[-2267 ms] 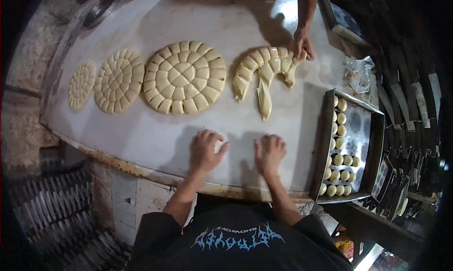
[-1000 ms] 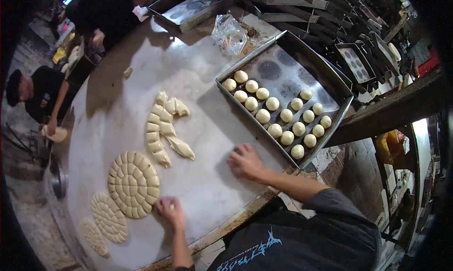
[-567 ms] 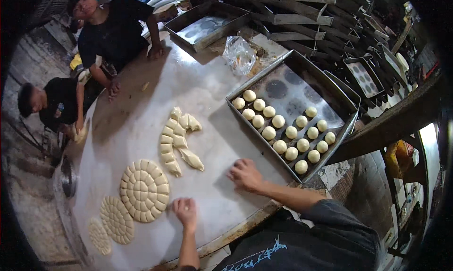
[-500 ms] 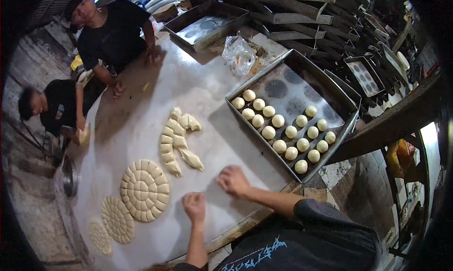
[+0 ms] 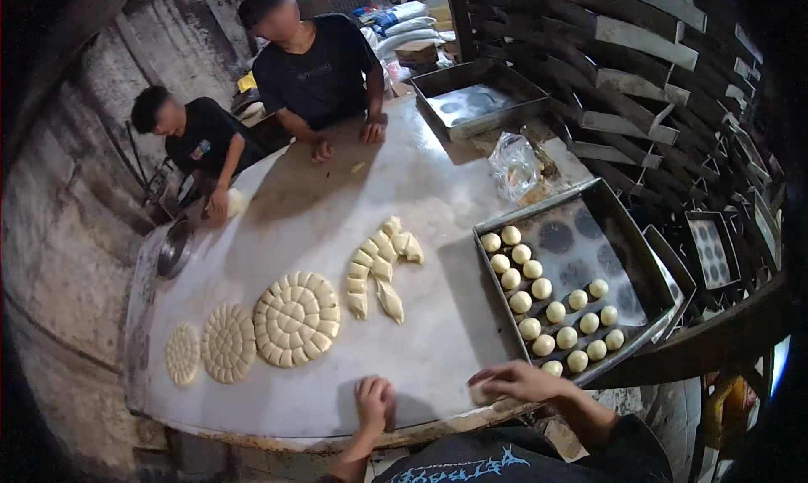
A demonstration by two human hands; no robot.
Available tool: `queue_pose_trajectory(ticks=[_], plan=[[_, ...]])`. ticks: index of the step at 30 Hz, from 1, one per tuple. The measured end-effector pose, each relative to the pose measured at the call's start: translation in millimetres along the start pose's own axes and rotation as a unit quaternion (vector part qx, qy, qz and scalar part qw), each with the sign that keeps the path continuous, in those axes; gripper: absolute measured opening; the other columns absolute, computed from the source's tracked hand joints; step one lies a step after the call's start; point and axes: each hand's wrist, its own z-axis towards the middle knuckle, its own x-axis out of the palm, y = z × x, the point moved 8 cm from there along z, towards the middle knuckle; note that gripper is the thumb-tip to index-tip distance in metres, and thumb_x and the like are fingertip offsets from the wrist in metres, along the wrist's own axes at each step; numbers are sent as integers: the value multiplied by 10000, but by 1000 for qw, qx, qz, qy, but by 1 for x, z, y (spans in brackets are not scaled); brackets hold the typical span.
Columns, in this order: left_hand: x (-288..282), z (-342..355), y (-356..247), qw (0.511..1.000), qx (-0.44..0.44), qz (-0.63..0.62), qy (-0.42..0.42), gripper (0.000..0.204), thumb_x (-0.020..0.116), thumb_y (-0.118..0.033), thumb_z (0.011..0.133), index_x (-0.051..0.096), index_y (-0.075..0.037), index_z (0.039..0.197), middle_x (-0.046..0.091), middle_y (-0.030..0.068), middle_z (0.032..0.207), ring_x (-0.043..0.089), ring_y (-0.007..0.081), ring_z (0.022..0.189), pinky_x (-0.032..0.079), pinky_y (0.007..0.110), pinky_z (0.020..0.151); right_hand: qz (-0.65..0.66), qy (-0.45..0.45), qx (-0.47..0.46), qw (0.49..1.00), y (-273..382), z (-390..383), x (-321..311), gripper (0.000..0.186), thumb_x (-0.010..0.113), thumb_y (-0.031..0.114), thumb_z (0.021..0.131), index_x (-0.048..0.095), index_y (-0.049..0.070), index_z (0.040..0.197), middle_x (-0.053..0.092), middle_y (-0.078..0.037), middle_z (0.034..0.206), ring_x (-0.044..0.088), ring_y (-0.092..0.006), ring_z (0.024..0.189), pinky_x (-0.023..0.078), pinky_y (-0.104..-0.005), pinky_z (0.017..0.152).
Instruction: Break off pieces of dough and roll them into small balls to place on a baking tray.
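My right hand is closed around a pale dough ball beside the near left wall of the metal baking tray. On the tabletop to its left rests my left hand, fingers curled in; whatever they cover is hidden. Smooth dough balls sit in loose rows inside the tray. Farther up the table lies a curved group of cut dough pieces, with a large scored dough disc to its left. Two smaller scored discs, one medium and one small, follow leftward.
Two people in dark shirts stand at the table's far left side, one with hands on the tabletop. A second tray and a clear plastic bag lie at the back. Stacked metal trays rise on the right.
My view has swung, so the table sits lower and farther right. My right hand has moved away from the left one, toward the tray, with the dough ball showing in its fingers.
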Motion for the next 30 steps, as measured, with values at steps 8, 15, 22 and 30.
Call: queue_pose_trajectory(ticks=[8, 15, 22, 30], plan=[[-16, 24, 18, 975, -144, 170, 23, 134, 574, -149, 835, 555, -23, 879, 520, 158, 970, 482, 360, 941, 392, 480, 839, 16, -386, -92, 918, 38, -98, -211, 402, 660, 153, 860, 541, -16, 1205, 642, -113, 1058, 612, -157, 950, 500, -282, 841], [12, -42, 46, 746, -552, -326, 182, 132, 534, -146, 900, 558, -22, 936, 591, 148, 992, 585, 274, 829, 483, 392, 723, -107, -564, -156, 804, 94, -119, -265, 348, 695, 104, 813, 576, 7, 1125, 610, -160, 1099, 628, -243, 972, 531, -332, 818], [56, 110, -165, 642, -288, -616, 354, 351, 554, -86, 872, 486, 14, 1201, 565, 157, 1136, 554, 250, 1044, 459, 373, 912, -380, -493, 118, 774, -82, -25, -261, 469, 699, 251, 754, 529, 54, 1145, 562, -168, 1014, 523, -374, 1036, 435, -467, 876], [187, 226, -367, 857, 135, -392, 308, 400, 695, -125, 779, 534, -22, 1130, 567, 110, 1065, 566, 225, 994, 453, 335, 872, -266, -700, -75, 659, 9, -160, -204, 326, 640, 109, 826, 561, 12, 1127, 565, -172, 1155, 467, -364, 1153, 359, -436, 993]])
